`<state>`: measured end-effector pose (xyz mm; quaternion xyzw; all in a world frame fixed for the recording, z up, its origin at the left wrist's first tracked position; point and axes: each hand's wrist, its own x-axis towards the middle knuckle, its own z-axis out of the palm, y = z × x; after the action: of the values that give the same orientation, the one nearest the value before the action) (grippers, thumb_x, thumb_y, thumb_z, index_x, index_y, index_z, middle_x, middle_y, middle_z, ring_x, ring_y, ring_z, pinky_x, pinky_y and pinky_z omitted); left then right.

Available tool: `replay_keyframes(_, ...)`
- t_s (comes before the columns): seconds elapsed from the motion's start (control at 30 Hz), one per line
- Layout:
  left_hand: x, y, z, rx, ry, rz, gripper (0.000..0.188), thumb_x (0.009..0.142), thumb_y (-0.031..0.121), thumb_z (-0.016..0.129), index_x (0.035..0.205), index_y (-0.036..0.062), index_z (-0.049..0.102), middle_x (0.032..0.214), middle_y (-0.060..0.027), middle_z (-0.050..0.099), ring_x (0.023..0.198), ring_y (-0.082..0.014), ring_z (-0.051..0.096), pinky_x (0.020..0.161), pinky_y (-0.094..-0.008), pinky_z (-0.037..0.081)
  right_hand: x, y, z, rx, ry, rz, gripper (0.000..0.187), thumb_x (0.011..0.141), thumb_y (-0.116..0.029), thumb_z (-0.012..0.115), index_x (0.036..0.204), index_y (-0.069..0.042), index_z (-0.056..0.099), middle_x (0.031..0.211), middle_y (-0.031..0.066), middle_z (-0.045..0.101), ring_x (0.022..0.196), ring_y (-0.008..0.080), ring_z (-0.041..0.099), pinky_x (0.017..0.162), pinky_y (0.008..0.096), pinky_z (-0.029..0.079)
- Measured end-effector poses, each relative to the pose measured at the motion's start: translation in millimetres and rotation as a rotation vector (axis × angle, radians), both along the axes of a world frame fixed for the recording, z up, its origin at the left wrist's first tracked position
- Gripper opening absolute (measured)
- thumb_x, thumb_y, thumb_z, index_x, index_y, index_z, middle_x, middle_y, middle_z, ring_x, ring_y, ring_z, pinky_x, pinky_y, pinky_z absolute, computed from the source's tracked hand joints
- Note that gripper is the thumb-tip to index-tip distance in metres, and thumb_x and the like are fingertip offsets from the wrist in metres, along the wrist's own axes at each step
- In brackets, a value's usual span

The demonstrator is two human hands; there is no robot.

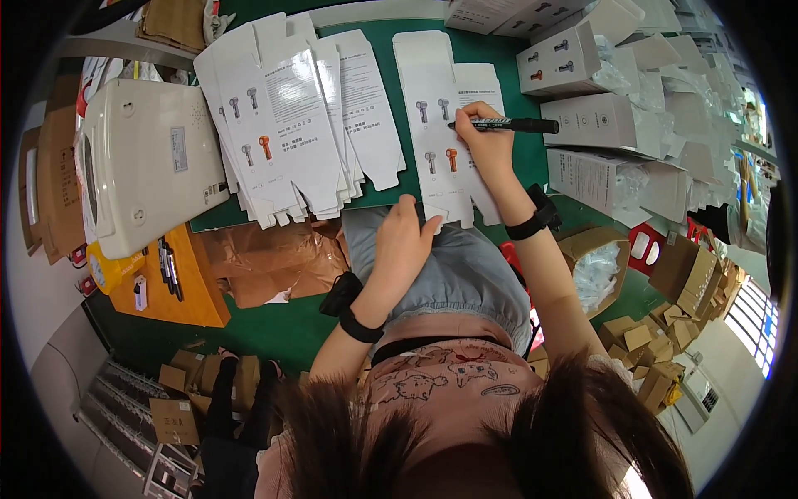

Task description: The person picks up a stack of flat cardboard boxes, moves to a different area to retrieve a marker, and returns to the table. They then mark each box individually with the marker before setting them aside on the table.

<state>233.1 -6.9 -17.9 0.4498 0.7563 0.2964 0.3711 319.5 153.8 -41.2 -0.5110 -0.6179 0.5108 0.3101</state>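
Note:
My right hand (pixel 490 150) is closed round a black marker pen (pixel 525 125). Its tip is at a flat white unfolded carton (pixel 422 71), beside a printed picture of a small handheld device. The carton lies on the green table in front of me, partly over another flat carton (pixel 477 77) of the same kind. At the table's near edge is my left hand (pixel 402 241), with thumb and fingers apart near the carton's lower flaps. To the left lies a fanned stack of flat printed cartons (pixel 291 91).
A cream-coloured machine (pixel 137 166) stands at the left, above an orange surface (pixel 170 299) with several pens. Opened white boxes (pixel 590 121) with clear plastic bags crowd the right side. Brown cardboard boxes (pixel 648 341) pile up on the floor. Another person's legs (pixel 223 391) show at lower left.

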Motion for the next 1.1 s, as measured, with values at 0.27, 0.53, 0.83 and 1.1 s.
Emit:
replay_keyframes(0.27,7,-1,-24,0.022,-0.030,-0.026,0.026,0.074,0.013,0.061,0.082,-0.0016,0.040,0.067,-0.0197,0.053,0.061,-0.0354,0.053,0.053,-0.0389,0.041,-1,2,-5,0.109,-0.034,0.039,0.011,0.073,-0.010,0.060,0.069,-0.001,0.056,0.053,0.0010,0.051,0.048,0.0056,0.045,0.045,0.0203,0.036)
replay_keyframes(0.53,5,4,-20,-0.010,-0.077,-0.031,0.027,0.074,0.013,0.060,0.081,-0.0031,0.039,0.066,-0.0218,0.053,0.063,-0.0381,0.054,0.054,-0.0414,0.042,-1,2,-3,0.143,-0.053,0.040,0.010,0.073,-0.008,0.059,0.069,0.000,0.055,0.053,0.0022,0.053,0.048,0.0056,0.047,0.046,0.0197,0.037)
replay_keyframes(0.83,-3,6,-24,0.003,-0.150,0.029,0.026,0.072,0.013,0.062,0.075,-0.0023,0.041,0.064,-0.0201,0.054,0.060,-0.0361,0.055,0.052,-0.0384,0.042,29,-38,13,0.043,0.038,0.002,0.010,0.076,-0.005,0.055,0.068,0.001,0.054,0.054,0.0029,0.056,0.049,0.0059,0.052,0.046,0.0184,0.040)
replay_keyframes(1.1,-6,5,-26,0.062,-0.120,0.066,0.025,0.067,0.011,0.067,0.071,-0.0026,0.046,0.055,-0.0120,0.049,0.048,-0.0240,0.047,0.046,-0.0305,0.037,29,-65,11,-0.033,0.019,0.102,0.008,0.071,-0.005,0.060,0.066,0.000,0.055,0.052,0.0033,0.055,0.046,0.0069,0.051,0.045,0.0203,0.040)
